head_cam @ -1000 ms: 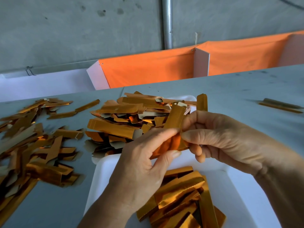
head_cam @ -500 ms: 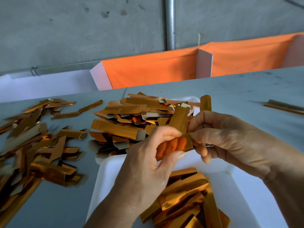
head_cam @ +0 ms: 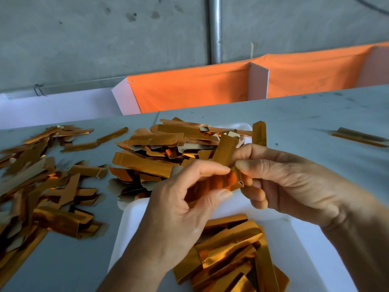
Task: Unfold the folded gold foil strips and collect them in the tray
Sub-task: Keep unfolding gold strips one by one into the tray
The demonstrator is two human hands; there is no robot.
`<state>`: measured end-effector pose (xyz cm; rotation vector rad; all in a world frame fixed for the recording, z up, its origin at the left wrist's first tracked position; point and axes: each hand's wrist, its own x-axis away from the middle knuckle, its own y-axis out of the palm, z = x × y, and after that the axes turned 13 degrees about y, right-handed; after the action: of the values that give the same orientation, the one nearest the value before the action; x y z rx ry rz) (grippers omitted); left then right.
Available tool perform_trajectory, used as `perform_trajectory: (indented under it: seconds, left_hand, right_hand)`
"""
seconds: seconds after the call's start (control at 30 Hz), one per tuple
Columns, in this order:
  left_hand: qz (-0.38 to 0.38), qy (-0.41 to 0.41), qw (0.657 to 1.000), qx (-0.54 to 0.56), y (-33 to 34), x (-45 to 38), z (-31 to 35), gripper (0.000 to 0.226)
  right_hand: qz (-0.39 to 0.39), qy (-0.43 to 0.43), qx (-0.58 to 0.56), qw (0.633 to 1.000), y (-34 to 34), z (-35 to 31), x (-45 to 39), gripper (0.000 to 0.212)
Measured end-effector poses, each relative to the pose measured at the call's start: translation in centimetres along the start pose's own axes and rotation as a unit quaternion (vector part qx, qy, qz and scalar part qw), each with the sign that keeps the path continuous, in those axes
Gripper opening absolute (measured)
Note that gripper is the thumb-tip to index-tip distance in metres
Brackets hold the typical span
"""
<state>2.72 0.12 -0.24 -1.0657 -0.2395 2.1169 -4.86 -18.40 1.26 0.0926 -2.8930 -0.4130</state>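
Head view. Since the earlier frames the two hands have drawn slightly apart, and the shiny inner face of the strip between them shows wider; piles and tray lie as before.

Left hand (head_cam: 179, 209): thumb and forefinger pinch the near end of a folded gold foil strip (head_cam: 219, 178), held above the white tray (head_cam: 134, 218). Right hand (head_cam: 290, 182): thumb and fingers curled round the same strip at its other end, just beside the left fingertips; one limb of the strip stands up past the knuckles. A second strip (head_cam: 259, 133) rises behind the right hand; whether that hand holds it, cannot tell.

Below the hands, opened strips (head_cam: 231, 256) lie heaped in the tray. Beyond the left hand, a pile of strips (head_cam: 164, 148) covers the tray's far end. Left of the left hand, loose strips (head_cam: 42, 182) are scattered on the grey counter (head_cam: 315, 114). Far right of the right hand, a lone strip (head_cam: 360, 137) lies on the counter.

No legible writing or brand marks anywhere.
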Motion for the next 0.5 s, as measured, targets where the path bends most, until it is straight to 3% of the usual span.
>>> perform_trajectory:
  seconds: [0.2, 0.37, 0.43, 0.47, 0.5]
  left_hand:
    - [-0.007, -0.002, 1.0, 0.013, -0.2, 0.1, 0.0, 0.024]
    - [-0.014, -0.051, 0.999, -0.001, 0.2, 0.0, -0.5, 0.021]
    - [-0.043, -0.073, 0.996, -0.01, 0.4, 0.0, -0.6, 0.024]
    - [-0.072, -0.084, 0.994, -0.022, 0.5, 0.0, -0.6, 0.026]
    - [-0.101, -0.093, 0.99, -0.039, 0.7, 0.0, -0.6, 0.03]
  right_hand:
    - [-0.039, 0.034, -0.066, 0.996, 0.1, 0.5, -0.7, 0.016]
    - [0.064, 0.035, -0.005, 0.997, 0.2, 0.6, -0.8, 0.005]
    - [0.191, -0.034, 0.049, 0.98, 0.0, 0.5, -0.7, 0.008]
    - [0.305, -0.076, 0.107, 0.943, -0.5, 0.6, -0.8, 0.012]
    - [0.434, -0.106, 0.178, 0.877, -1.1, 0.6, -0.9, 0.015]
